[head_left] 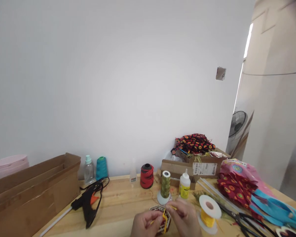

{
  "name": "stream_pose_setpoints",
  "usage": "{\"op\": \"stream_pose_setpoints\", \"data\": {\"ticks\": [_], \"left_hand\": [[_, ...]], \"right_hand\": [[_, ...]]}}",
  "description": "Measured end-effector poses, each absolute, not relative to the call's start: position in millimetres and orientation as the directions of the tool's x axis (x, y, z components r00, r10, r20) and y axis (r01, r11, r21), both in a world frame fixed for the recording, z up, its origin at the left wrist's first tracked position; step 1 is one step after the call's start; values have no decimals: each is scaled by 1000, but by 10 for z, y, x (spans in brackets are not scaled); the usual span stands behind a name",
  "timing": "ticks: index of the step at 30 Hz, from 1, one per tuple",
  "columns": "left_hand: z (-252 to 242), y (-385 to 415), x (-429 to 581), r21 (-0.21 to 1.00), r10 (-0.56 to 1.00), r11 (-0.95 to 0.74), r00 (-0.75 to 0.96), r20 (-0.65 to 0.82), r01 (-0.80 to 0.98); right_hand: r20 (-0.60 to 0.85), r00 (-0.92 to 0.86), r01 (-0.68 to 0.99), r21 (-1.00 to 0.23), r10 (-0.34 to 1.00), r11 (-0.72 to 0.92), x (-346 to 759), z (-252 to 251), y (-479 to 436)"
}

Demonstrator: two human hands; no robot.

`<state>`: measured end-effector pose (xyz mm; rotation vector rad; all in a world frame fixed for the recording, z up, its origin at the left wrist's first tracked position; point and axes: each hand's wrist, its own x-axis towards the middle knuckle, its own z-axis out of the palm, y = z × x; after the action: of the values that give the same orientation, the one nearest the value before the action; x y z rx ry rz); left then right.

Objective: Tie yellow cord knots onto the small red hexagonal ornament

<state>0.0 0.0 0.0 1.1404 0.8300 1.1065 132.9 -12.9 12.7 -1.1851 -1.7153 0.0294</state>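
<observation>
Low in the middle of the head view, my left hand (147, 224) and my right hand (184, 218) are close together, each with fingers pinched on a yellow cord (165, 222). A looped or knotted part of the cord hangs between them. Just behind and below the fingers lies an octagonal lattice piece (158, 208) with dark red inside, partly covered by my hands. To the right of my right hand stands a white spool of yellow cord (207, 219). Beyond the hands are an olive thread cone (165, 186) and a white glue bottle with a yellow label (185, 186).
A black glue gun (87, 204) with its cable lies left. Behind it stand a long cardboard box (37, 194), a spray bottle (89, 171) and a teal thread cone (102, 168). A red thread cone (147, 176) is central. Scissors (236, 217) and blue ribbon (278, 205) lie right.
</observation>
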Motion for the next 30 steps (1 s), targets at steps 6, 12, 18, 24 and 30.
{"op": "stream_pose_setpoints", "data": {"ticks": [6,12,18,24,30], "left_hand": [[152,-95,-46,982,965,-31,249,77,-186],[129,-89,-62,987,963,-51,256,89,-150],[114,-79,-64,990,964,-56,252,87,-126],[116,-77,-58,989,963,-66,251,98,-133],[97,-63,-61,986,960,-57,261,97,-155]], "right_hand": [[629,-1,630,-603,777,489,1332,219,-227],[643,10,610,-611,766,505,1330,216,-234],[663,-12,613,-587,749,529,1324,208,-231],[660,-33,615,-578,750,536,1315,188,-220],[638,-45,612,-590,769,526,1318,151,-209]]}}
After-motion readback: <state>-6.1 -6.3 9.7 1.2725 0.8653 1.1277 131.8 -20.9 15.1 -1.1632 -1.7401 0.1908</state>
